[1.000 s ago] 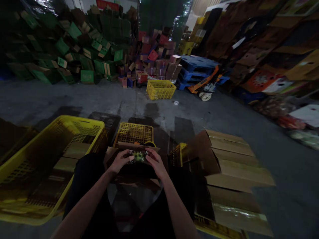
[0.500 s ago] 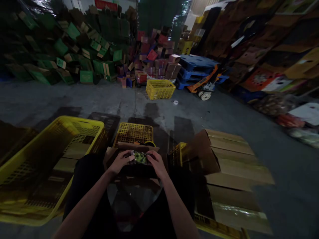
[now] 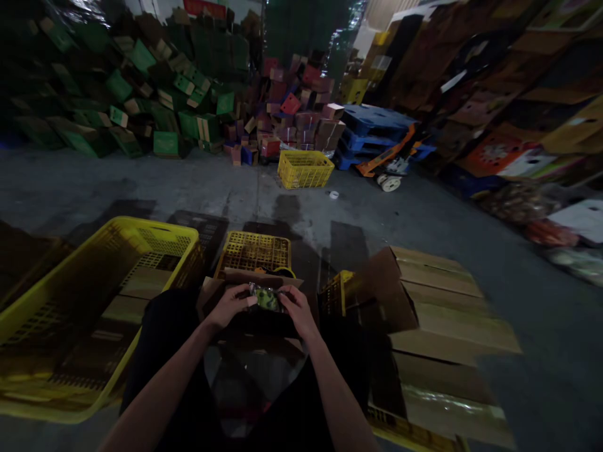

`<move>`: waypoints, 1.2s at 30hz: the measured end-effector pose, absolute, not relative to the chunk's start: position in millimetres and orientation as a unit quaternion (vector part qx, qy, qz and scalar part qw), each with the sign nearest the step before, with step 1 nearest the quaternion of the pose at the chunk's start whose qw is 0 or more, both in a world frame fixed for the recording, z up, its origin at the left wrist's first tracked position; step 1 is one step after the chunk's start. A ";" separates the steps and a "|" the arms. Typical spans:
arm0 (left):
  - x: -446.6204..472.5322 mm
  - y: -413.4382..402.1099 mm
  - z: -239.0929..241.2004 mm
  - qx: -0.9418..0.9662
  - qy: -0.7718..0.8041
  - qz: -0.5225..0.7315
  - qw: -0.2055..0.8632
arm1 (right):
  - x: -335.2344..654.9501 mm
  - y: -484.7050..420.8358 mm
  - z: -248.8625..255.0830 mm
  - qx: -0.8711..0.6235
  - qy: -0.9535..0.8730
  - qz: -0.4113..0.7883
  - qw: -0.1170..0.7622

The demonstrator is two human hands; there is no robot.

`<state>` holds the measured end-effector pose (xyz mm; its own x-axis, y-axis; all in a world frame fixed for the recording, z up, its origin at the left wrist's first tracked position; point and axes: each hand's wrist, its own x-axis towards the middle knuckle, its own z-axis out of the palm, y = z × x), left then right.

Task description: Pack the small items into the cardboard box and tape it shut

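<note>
Both my hands meet over an open cardboard box [image 3: 214,290] between my knees. My left hand [image 3: 229,304] and my right hand [image 3: 296,309] are closed on the two ends of a small green item in shiny clear wrapping [image 3: 265,297]. The item is too dim and small to name. My dark trouser legs frame the box on both sides. Behind the box stands a small yellow crate [image 3: 253,250].
A large yellow plastic crate [image 3: 85,301] holding flat cardboard sits at my left. Folded cardboard boxes [image 3: 433,314] lie at my right. Across the concrete floor are another yellow crate [image 3: 304,168], blue pallets [image 3: 372,129], a pallet jack [image 3: 389,166] and heaps of green and red boxes.
The wrapped green item has turned slightly between my fingers and sits a touch higher. My hands and arms stay in the same place.
</note>
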<state>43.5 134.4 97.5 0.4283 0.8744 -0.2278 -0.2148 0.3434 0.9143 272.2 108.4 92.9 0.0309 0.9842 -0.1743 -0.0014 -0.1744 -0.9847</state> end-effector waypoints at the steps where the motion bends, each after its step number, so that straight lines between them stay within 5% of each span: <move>1: 42.6 134.2 99.0 0.445 0.376 0.375 0.721 | 272.1 107.9 93.5 -0.548 -0.444 0.538 0.462; 9: 40.9 133.6 100.5 0.463 0.360 0.397 0.706 | 270.2 106.8 98.8 -0.503 -0.414 0.593 0.473; 36: 43.1 135.3 94.6 0.454 0.411 0.379 0.694 | 269.5 108.2 97.0 -0.541 -0.472 0.511 0.473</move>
